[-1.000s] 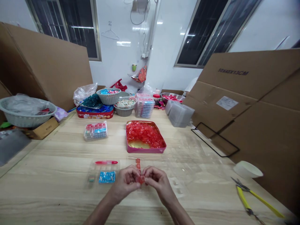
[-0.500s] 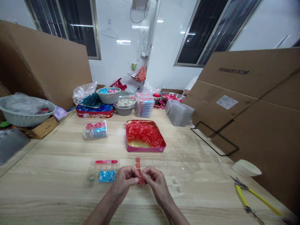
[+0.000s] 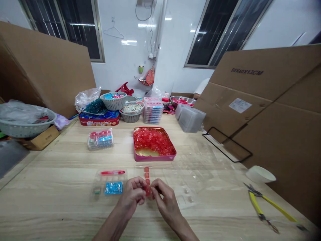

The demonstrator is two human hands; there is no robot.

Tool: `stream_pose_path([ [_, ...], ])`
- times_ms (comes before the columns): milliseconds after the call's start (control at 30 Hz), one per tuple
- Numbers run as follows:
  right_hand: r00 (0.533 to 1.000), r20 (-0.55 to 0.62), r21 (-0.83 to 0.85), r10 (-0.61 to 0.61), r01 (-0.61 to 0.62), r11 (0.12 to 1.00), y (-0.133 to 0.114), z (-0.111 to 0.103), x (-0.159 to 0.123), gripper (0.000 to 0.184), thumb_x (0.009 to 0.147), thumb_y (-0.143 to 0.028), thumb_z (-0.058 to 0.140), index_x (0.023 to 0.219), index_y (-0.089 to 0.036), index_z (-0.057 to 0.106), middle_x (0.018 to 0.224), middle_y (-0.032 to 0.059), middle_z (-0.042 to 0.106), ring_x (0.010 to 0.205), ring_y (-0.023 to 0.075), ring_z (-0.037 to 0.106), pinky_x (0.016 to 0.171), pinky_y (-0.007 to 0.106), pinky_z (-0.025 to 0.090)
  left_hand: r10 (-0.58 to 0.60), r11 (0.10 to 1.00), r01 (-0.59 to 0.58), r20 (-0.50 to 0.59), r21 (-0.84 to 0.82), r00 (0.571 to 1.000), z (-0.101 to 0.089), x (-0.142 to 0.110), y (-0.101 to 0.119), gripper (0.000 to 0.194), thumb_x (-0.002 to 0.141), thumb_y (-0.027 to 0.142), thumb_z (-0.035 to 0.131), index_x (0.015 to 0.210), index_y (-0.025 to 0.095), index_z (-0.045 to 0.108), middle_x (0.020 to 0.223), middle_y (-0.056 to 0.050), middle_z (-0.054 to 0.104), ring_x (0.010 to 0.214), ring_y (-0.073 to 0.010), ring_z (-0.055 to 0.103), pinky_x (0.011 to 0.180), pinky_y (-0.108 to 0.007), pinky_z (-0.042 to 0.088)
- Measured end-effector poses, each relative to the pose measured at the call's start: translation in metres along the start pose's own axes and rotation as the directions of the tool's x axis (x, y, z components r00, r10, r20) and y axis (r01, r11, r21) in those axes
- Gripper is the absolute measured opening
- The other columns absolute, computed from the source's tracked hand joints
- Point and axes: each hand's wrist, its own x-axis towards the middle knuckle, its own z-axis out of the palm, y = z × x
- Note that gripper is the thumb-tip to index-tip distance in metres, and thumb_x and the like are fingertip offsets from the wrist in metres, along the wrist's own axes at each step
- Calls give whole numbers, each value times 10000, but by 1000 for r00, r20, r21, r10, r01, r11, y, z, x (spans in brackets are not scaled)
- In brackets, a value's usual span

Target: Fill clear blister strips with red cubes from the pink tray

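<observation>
The left hand [image 3: 130, 195] and right hand [image 3: 166, 201] pinch, fingers curled, what looks like a small red cube [image 3: 148, 191] by a line of red cubes [image 3: 146, 175].

Bright, even indoor light comes from overhead, leaving glare streaks on the glossy white wall [image 3: 129, 42] and only faint shadows on the wooden tabletop [image 3: 50, 190], while the dark window panes [image 3: 210, 36] add little light, wide-angle distortion bends the frame's edges, and the left hand [image 3: 131, 197] and right hand [image 3: 167, 204] look slightly soft.
</observation>
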Motion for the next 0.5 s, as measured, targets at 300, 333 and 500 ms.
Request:
stream_pose_path([
  [300, 976, -184, -83, -118, 104, 991, 1, -12, 6, 180, 858, -171, 440, 687, -212, 479, 669, 0, 487, 616, 138, 488, 593, 256, 401, -28, 996, 26, -16, -87, 999, 1, -2, -4, 111, 477, 116, 646, 557, 134, 572, 510, 30, 551, 373, -37, 387, 371, -181, 213],
  [333, 973, -210, -78, -98, 84, 993, 2, -16, 8, 182, 854, -182, 450, 677, -212, 479, 655, -3, 481, 602, 137, 487, 584, 257, 401, -28, 993, 27, -7, -111, 1000, 0, -3, -2, 116, 481, 121, 658, 563, 135, 576, 528, 24, 563, 387, -40, 401, 378, -180, 213],
  [500, 985, -10, 252, 174, -166, 953, 0, -23, 13, 123, 838, -309, 545, 789, -198, 566, 577, -32, 509, 496, 122, 516, 508, 239, 420, -9, 993, 10, 11, -117, 1000, -4, -3, 2, 145, 507, 158, 703, 608, 134, 602, 528, 18, 558, 426, -51, 433, 409, -182, 218],
])
